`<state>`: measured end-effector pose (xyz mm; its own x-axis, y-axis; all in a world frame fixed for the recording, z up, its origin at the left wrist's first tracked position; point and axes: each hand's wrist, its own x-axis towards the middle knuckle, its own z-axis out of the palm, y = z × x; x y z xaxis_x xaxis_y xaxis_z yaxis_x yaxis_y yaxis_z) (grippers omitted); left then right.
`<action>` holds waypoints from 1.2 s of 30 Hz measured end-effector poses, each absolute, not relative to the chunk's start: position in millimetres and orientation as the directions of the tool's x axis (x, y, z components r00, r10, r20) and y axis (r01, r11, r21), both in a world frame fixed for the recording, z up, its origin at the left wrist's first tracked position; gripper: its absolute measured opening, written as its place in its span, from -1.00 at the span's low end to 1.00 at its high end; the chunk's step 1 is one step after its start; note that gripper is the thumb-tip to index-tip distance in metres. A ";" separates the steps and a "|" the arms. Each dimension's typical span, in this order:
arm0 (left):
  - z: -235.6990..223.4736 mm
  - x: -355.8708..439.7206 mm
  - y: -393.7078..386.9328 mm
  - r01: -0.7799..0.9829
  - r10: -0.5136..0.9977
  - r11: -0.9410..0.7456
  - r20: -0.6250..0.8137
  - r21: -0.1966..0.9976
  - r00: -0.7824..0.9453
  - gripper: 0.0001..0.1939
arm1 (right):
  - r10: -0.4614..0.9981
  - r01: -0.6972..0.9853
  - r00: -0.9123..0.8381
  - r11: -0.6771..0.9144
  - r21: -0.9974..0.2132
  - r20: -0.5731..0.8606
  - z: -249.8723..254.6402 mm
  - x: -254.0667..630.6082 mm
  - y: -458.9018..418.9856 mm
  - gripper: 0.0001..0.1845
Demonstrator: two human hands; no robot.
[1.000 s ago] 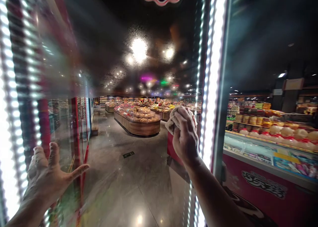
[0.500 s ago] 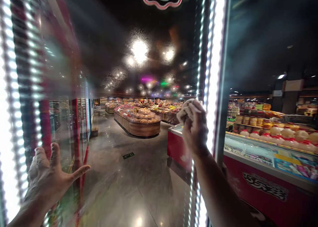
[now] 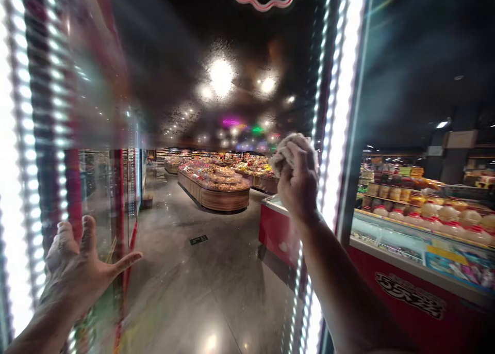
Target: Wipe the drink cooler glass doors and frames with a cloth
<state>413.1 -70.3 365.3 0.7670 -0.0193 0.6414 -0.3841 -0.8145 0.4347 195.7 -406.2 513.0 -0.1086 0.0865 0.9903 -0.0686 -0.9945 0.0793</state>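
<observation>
A bunched, light-coloured cloth (image 3: pixel 288 150) is gripped in my right hand (image 3: pixel 299 186), held up against a clear glass pane (image 3: pixel 232 240) close to its right-hand edge. Beside that hand runs a bright white LED strip (image 3: pixel 340 111). My left hand (image 3: pixel 77 266) has its fingers spread and its thumb stretched out to the right. It is nearest to the left LED strip (image 3: pixel 23 137) and the glass there; whether the palm touches anything I cannot tell. Water drops or smears show on the upper part of the pane.
Through the glass stand a wooden display island (image 3: pixel 216 196) heaped with packaged goods and a grey floor (image 3: pixel 174 292). At right is a red chest freezer (image 3: pixel 406 287), with jars (image 3: pixel 429 209) on shelves behind it. A red-framed glass door (image 3: pixel 118 214) stands at left.
My right hand has moved up and slightly left with the cloth. My left hand stays spread in nearly the same place. The view has shifted a little.
</observation>
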 end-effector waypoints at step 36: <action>358.2 412.1 -72.5 -0.445 0.016 -0.753 0.690 0.485 0.724 0.26 | 0.212 -0.041 0.159 -0.974 0.221 0.964 508.9 225.2 -369.7 -0.43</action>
<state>412.1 -72.5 358.2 0.7239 0.0161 0.6897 -0.4454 -0.7526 0.4851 225.2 -369.7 508.9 0.1590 0.2117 0.9643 -0.0408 -0.9745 0.2207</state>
